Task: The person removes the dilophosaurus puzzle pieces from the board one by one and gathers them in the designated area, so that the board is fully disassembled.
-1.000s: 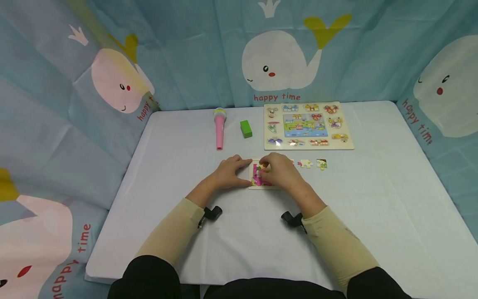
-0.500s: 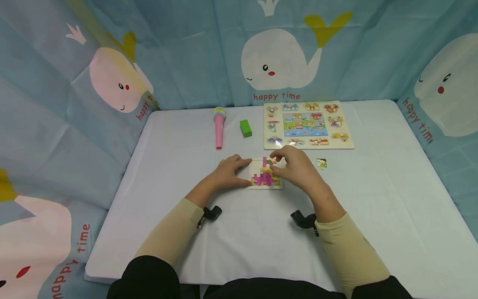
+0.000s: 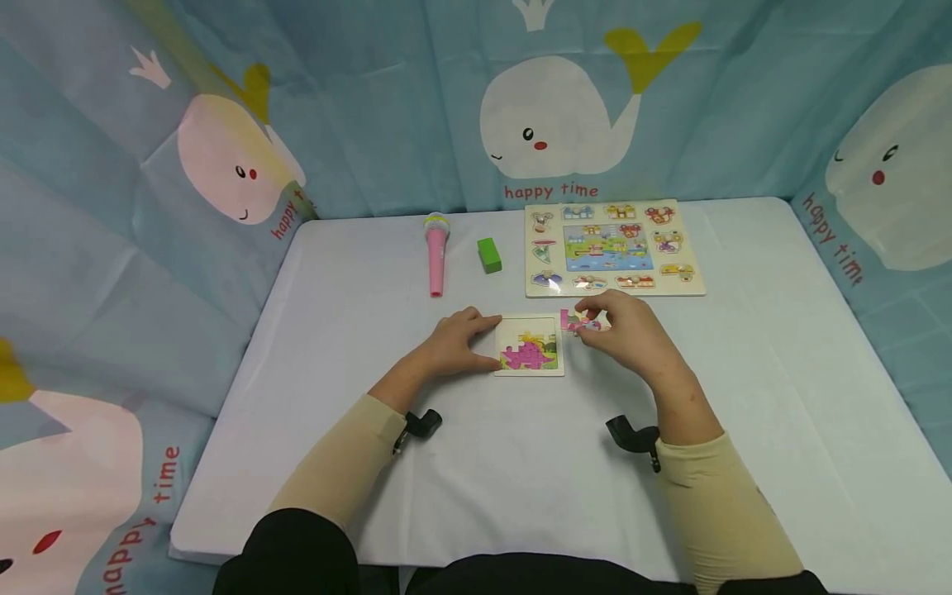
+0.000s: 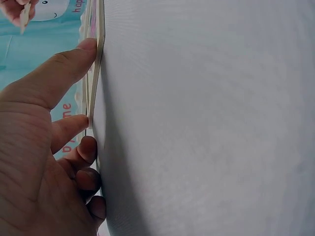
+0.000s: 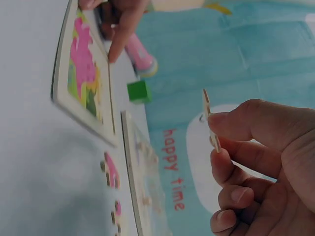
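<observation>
My left hand (image 3: 455, 343) steadies a small wooden puzzle board (image 3: 509, 334) by its left side, the thumb at the near corner and the forefinger at the far one. In the left wrist view, that thumb (image 4: 74, 64) presses the board's edge. A pink dinosaur picture fills the board's lower part; bare wood shows above it. Beyond the board's right edge, my right hand (image 3: 628, 330) pinches a thin puzzle piece (image 5: 206, 101) between thumb and finger, raised off the table and seen edge-on in the right wrist view. Loose puzzle pieces (image 5: 112, 169) lie beside the board.
A larger wooden picture puzzle (image 3: 692, 291) lies flat at the back of the white table (image 3: 357, 330). Left of it are a green block (image 3: 489, 256) and a pink toy microphone (image 3: 436, 260). A blue whale-print curtain (image 3: 394, 107) hangs behind.
My right hand has moved right, from over the board to beyond its right edge, with a pink puzzle piece. The board's upper part now shows uncovered. My left hand stays put.
</observation>
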Motion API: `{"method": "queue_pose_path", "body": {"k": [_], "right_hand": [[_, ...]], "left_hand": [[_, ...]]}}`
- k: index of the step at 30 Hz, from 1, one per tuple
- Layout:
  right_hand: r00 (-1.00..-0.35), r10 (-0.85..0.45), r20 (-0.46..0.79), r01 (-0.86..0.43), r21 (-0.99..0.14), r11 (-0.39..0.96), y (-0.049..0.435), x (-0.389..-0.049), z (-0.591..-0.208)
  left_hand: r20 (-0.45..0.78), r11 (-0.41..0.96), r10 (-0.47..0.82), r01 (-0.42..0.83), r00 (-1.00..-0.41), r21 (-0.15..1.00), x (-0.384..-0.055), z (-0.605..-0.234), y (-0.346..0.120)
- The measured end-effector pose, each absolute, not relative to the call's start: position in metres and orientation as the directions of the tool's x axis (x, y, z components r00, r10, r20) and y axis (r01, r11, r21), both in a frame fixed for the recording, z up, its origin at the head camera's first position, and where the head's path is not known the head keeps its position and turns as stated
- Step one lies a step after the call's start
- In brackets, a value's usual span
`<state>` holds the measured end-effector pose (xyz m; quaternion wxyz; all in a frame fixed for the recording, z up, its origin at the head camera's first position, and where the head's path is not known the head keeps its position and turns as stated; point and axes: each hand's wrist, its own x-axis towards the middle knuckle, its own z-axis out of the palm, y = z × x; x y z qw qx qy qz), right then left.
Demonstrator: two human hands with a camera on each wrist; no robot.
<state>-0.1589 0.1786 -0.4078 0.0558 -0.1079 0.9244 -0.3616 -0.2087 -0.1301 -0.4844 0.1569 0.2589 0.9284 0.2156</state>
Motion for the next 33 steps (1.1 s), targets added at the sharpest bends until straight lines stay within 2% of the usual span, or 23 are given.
{"method": "queue_pose_path", "body": {"k": [9,17,33], "right_hand": [[-0.967,-0.221,-0.128,-0.084,-0.658,0.749,0.198,-0.154,-0.420],[-0.948,-0.259,-0.186,-0.078,-0.653,0.753,0.195,-0.160,-0.446],[-0.954,-0.220,-0.202,-0.044,-0.636,0.771,0.187,-0.162,-0.462]], "left_hand": [[-0.189,0.776,0.547,0.409,-0.816,0.481,-0.209,-0.484,-0.129],[-0.190,0.781,0.538,0.401,-0.821,0.478,-0.208,-0.485,-0.129],[-0.188,0.785,0.534,0.401,-0.824,0.472,-0.208,-0.485,-0.129]]}}
